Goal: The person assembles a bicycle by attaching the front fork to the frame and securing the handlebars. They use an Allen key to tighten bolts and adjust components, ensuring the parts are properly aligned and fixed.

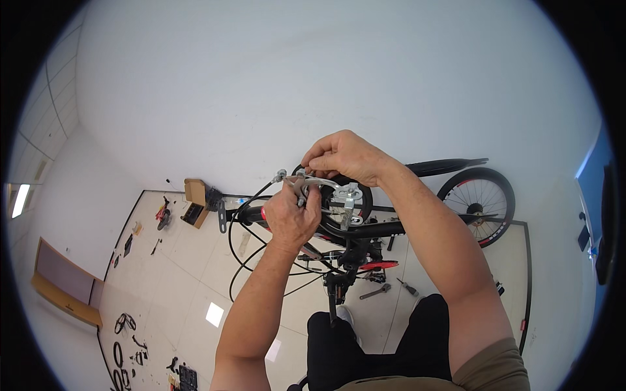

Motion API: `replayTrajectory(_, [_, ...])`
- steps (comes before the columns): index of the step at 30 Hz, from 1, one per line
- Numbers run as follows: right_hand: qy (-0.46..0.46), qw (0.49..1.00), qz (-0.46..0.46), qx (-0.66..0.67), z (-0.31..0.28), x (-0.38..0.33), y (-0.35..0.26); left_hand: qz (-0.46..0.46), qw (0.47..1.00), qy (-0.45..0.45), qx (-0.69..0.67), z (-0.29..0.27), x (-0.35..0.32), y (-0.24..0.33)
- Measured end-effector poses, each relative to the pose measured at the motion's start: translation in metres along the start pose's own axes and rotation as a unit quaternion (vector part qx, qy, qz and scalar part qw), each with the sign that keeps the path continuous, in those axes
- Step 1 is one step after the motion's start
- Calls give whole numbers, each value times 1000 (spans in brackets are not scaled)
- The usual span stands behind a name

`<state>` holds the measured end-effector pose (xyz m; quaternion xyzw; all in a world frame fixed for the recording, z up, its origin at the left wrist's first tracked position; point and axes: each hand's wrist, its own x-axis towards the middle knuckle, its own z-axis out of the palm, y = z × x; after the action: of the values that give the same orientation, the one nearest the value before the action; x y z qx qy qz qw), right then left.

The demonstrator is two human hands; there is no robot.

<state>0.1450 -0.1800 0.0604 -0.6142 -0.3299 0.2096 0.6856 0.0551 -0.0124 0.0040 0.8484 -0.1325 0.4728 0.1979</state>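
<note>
In front of me a black bicycle frame (385,229) holds a silver brake caliper (329,183) with curved metal arms. My left hand (293,214) is closed around the caliper's left side, its thumb pressed along the metal. From the upper right comes my right hand (349,158), its thumb and fingertips pinched together at the caliper's top end. Whatever small piece lies between them is hidden. A black cable with a metal end fitting (279,176) loops down just left of my hands. Beside the caliper sits a silver bracket (349,193) with slots.
On the floor below lie an adjustable wrench (375,291) and a screwdriver (408,287). A spoked wheel (479,207) and a black mudguard (445,167) extend right. An opened cardboard box (195,193) stands to the left; loose bicycle parts and a black toolbox (188,377) are scattered lower left.
</note>
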Motion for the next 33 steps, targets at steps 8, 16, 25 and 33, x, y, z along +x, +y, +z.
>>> replayTrajectory(8, [-4, 1000, -9, -2, -3, -2, 1, -2, 1000, 0, 2, -2, 4, 9])
replayTrajectory(16, [-10, 1000, -8, 11, -2, -4, -3, 4, 1000, 3, 3, -1, 5, 8])
replayTrajectory(25, [-40, 995, -7, -90, 2, -2, -6, -17, 1000, 2, 5, -2, 5, 7])
replayTrajectory(33, [-54, 996, 23, -68, 4, 8, -1, -16, 1000, 18, -7, -1, 2, 2])
